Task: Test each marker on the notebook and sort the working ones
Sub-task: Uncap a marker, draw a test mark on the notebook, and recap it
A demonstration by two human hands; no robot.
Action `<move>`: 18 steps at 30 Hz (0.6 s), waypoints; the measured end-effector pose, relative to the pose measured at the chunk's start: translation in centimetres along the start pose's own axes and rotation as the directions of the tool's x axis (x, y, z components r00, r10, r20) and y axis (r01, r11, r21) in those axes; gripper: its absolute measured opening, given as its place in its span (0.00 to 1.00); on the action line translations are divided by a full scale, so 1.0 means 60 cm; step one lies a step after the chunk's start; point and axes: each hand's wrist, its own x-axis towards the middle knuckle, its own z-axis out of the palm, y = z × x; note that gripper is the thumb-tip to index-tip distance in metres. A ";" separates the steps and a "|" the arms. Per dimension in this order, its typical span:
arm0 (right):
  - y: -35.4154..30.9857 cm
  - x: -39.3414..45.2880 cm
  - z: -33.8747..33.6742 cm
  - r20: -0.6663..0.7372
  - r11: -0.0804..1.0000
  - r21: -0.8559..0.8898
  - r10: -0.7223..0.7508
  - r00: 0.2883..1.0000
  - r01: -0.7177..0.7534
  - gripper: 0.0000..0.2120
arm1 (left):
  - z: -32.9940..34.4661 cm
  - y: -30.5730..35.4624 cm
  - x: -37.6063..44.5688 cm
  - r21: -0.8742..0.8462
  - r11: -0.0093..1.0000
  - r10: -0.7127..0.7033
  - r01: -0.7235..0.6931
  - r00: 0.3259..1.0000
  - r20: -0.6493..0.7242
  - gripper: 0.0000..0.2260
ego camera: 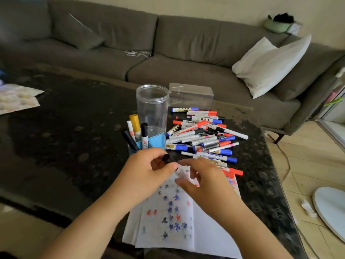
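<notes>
**Putting the Cap Back on a Marker**

The left hand [149, 169] pinched a small black cap [165, 157] between its thumb and first finger. The right hand [201, 182] was just beside it, fingers curled around what looked like a blurry marker [182, 171]. The picture was too fuzzy there to be sure of the marker's colour or tip. The cap sat right by the right fingertips, nearly touching them.

It looked like the person was either pulling the cap off or pushing it back on; the picture could not tell which.

Right under both sets of fingers lay the notebook [168, 221], with many blue, red and black star marks on it. Just past the fingertips stood a blue holder [155, 140] with a few markers standing in it. Behind that stood a clear jar [152, 107]. To the right of the fingers lay a big pile of markers [203, 135].

To do this step well, the person would want to hold the marker still and line the cap up straight with the tip. A crooked push could smear ink on the fingers. The cap should go on until it felt tight. If the marker drew well, the holder just beyond the left fingers seemed the likely place for it.
</notes>
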 end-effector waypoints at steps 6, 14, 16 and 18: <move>-0.067 0.024 0.013 0.005 0.988 0.032 -0.154 0.988 0.154 0.07 | -0.065 -0.017 -0.044 0.087 0.996 0.007 -0.002 0.998 -0.063 0.07; -0.120 0.091 -0.036 -0.203 0.985 0.146 -0.062 0.977 0.093 0.06 | -0.110 -0.056 -0.031 0.353 0.930 -0.030 0.101 0.979 -0.201 0.12; -0.119 0.111 -0.017 -0.128 0.993 0.074 -0.086 0.988 0.096 0.09 | -0.109 -0.060 -0.027 0.376 0.921 -0.031 0.101 0.982 -0.187 0.13; -0.113 0.127 0.009 -0.042 0.996 0.027 -0.080 0.996 0.081 0.11 | -0.106 -0.062 -0.026 0.391 0.915 -0.031 0.097 0.985 -0.170 0.13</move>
